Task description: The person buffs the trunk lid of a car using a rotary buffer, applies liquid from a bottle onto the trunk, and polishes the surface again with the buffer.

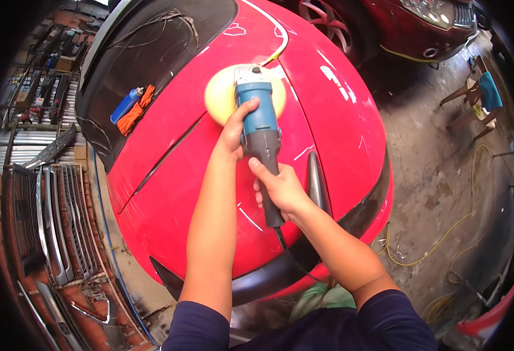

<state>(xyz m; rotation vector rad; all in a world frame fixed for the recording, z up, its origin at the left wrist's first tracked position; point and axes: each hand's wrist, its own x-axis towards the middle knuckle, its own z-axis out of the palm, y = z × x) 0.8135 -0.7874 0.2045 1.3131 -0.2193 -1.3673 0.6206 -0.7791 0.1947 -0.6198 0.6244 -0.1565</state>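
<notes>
A red car [345, 134] filled the middle of the view, with a second, darker car [409, 38] parked beyond it at the upper right. Slatted car grilles [78, 216] stood at the left, and a wooden chair [485, 96] with a blue cloth over it was on the floor at the right. Over the red bodywork, near the dark windshield [146, 52], was the blue and black polisher [263, 117], its round yellow pad [219, 96] facing down toward the paint.

Both hands were clamped on the polisher. The right hand [283, 190] was curled around the black rear handle, thumb laid across the top and fingertips showing at the left side of the grip. The left hand [232, 134], farther forward, gripped the body from its left side, thumb pressed along the blue casing; its other fingers were hidden, so how far they wrapped beneath could not be told. A blue bottle [126, 106] and an orange cloth [129, 121] lay touching by the windshield's lower edge. A thin black cord [281, 238] ran from the handle's end.
</notes>
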